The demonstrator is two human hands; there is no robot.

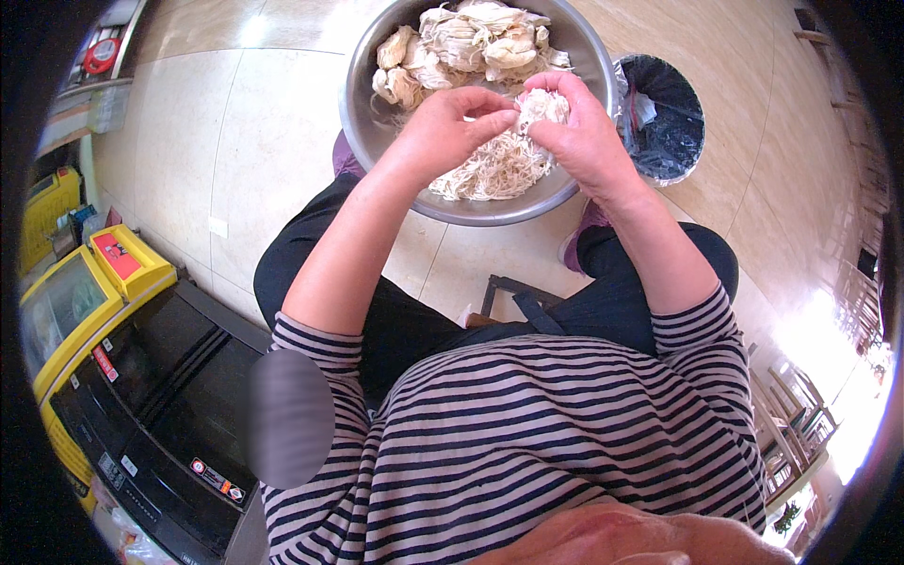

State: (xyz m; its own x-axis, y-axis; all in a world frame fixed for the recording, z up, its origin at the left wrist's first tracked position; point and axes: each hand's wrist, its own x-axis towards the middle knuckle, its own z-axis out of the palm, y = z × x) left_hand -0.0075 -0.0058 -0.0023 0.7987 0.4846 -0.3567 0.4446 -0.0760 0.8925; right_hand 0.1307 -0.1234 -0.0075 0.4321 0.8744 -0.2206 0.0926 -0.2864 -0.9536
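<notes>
Shredded meat (pixel 490 174), by its look cooked chicken, lies in a loose heap at the near side of a wide metal bowl (pixel 362 104); a clump (pixel 544 106) of similar strands is up in our right hand (pixel 586 137), above the bowl; larger whole pieces (pixel 485 38) sit along the far side, apparently kept apart from the finer shreds; we have the bowl in front of us between our purple shoes (pixel 586 231), probably so that both hands reach it evenly and whatever drops lands inside. Our right hand cups the clump, fingers curled round its far side and thumb on the near side, a partly closed hold that seems to steady it; our left hand (pixel 444 127) comes in from the left, knuckles up, thumb and forefinger drawn nearly together at the clump's edge; we cannot tell whether a strand is caught between them. Our forearms (pixel 348 245) angle inward so that the hands meet over the bowl; a bin (pixel 676 141) lined with black plastic stands just beside it on the right, seemingly within easy reach.
</notes>
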